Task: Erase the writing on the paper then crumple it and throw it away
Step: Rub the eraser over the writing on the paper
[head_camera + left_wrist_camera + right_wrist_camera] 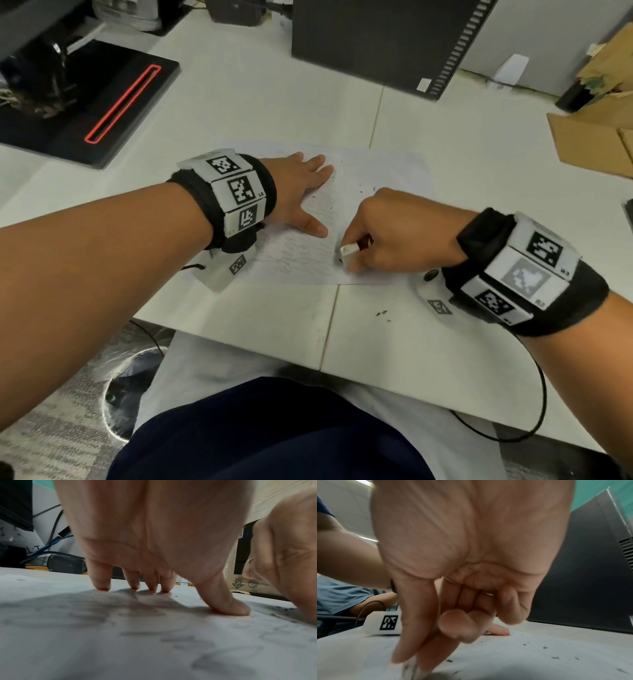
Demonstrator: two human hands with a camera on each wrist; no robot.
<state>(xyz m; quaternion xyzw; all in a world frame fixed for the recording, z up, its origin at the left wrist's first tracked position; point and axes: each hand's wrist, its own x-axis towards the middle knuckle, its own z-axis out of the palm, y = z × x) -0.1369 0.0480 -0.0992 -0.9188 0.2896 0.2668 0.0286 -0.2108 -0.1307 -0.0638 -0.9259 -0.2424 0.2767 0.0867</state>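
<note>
Left hand [297, 192] fingers spread flat, pinning paper [383, 178]; right hand [387, 233] fingers clamped on eraser [349, 253] at 6 o'clock. Hard strokes could tear it.

Even, soft overhead light fills the head view, which bows at its edges. In the left wrist view, the spread left hand [154, 540] casts a soft grey shadow on the white pencil-marked sheet of paper [120, 649], whose near part blurs. The right wrist view is smeared by motion around the fingertips [406, 655].
</note>
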